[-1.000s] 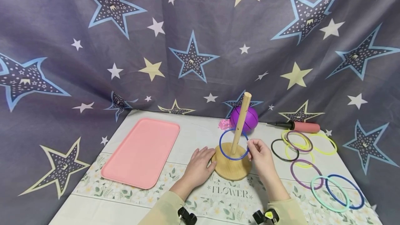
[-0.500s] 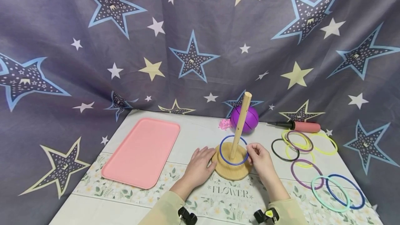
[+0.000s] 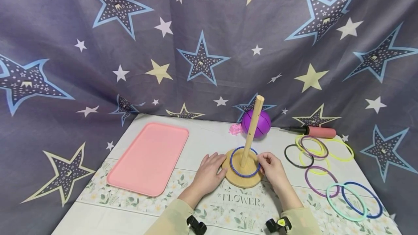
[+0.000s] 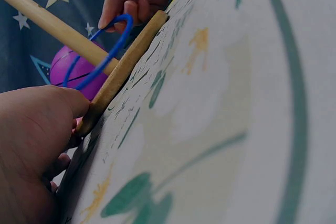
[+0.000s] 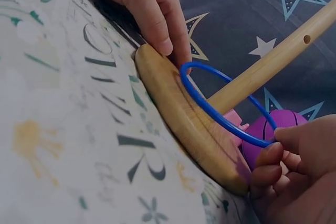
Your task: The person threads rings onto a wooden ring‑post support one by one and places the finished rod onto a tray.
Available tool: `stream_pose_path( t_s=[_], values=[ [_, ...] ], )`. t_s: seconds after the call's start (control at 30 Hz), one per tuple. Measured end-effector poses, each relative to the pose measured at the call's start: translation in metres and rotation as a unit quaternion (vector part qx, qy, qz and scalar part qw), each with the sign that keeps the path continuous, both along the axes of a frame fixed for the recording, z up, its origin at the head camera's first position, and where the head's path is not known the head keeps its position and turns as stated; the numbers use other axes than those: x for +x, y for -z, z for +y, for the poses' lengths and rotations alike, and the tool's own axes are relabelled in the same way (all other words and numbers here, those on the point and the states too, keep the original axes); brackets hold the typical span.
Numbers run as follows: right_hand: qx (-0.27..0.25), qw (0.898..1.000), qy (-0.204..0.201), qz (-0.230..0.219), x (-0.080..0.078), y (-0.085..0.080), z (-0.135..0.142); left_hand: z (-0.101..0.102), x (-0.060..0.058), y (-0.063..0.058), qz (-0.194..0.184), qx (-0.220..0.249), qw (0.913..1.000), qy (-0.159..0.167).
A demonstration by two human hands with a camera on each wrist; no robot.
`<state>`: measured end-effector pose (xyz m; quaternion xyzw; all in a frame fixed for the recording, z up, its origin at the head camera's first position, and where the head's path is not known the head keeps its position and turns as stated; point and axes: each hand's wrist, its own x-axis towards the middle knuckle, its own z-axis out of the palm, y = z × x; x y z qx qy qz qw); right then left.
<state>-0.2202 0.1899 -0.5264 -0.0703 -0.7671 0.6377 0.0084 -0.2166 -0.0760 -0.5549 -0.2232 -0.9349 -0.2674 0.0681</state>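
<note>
A round wooden base (image 3: 241,183) carries an upright wooden pole (image 3: 252,130). Around that pole is a thin blue ring (image 3: 243,176), slightly tilted and held low, just above the base as the right wrist view shows. My right hand (image 3: 272,168) pinches the ring's right edge between thumb and index finger. On the other side, my left hand (image 3: 209,172) rests against the base's left edge, fingers extended and thumb (image 4: 71,100) touching the rim. Part of the left fingers is hidden in the left wrist view.
A pink tray (image 3: 148,159) lies to the left. Behind the pole are a purple ball (image 3: 262,124) and a small pink object (image 3: 235,129). At right lie a pump (image 3: 318,131) and several loose rings, including a black ring (image 3: 289,159) and a mint ring (image 3: 327,198).
The right hand has lowered the blue ring along the pole, from well above the base to just over it. My left hand stays in place against the base.
</note>
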Motion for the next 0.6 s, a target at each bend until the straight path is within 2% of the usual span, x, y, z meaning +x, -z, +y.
stream_pose_path(
  t_s=[0.27,0.4,0.6],
  values=[
    [0.023,1.0,0.012,-0.017,-0.0009,0.0028,0.0017,-0.0005,0.0013,0.0007,0.015,0.014,0.9998,0.007],
    [0.04,0.999,0.019,-0.017,-0.0016,0.0057,0.0019,-0.0004,0.0015,-0.0002,0.007,0.008,0.9999,0.004],
    [0.098,0.995,0.028,-0.006,-0.0028,0.008,0.0008,-0.0002,0.0008,-0.0016,-0.008,0.0,1.0,0.001]
  ],
)
